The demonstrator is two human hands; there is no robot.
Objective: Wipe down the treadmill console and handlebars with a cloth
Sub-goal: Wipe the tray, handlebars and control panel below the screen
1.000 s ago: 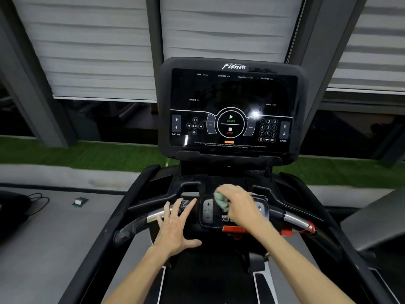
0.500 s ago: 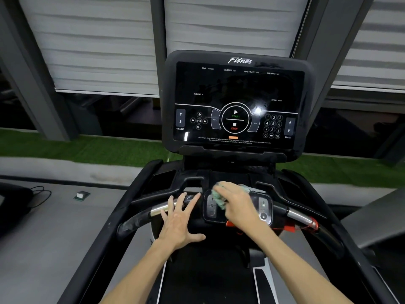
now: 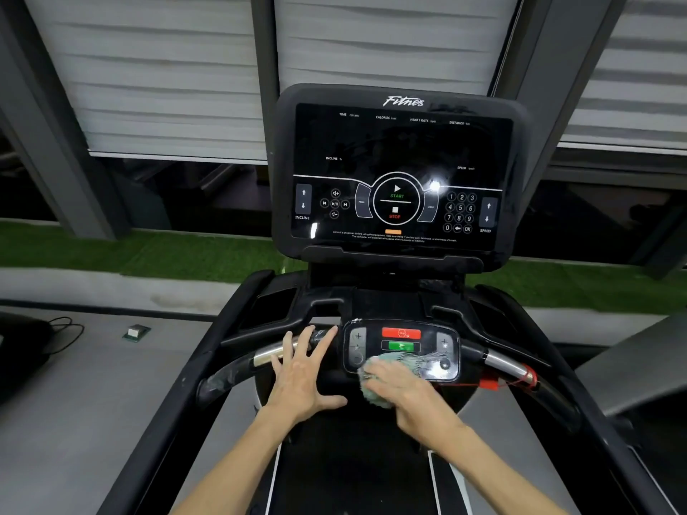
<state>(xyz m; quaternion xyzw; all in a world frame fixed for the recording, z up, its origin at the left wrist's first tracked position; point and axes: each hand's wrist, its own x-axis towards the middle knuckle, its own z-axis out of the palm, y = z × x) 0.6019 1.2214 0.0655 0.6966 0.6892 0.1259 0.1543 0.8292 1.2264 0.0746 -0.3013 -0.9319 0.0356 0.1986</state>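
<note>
Far centre, tall dark treadmill console [image 3: 397, 150] marked START and STOP. Nearer, curved handlebar [image 3: 260, 358] running left to right, with a small control panel [image 3: 401, 340] at its middle. On the bar just left of the panel, left hand [image 3: 303, 377], released, fingers spread flat. At the panel's near edge, right hand [image 3: 407, 394], grasping a bunched green cloth [image 3: 401, 360] pressed against the panel.

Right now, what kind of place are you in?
Probably a gym or fitness room: a black treadmill console screen labelled speed and incline, its chrome-and-black handlebar, and green artificial turf behind.
</note>
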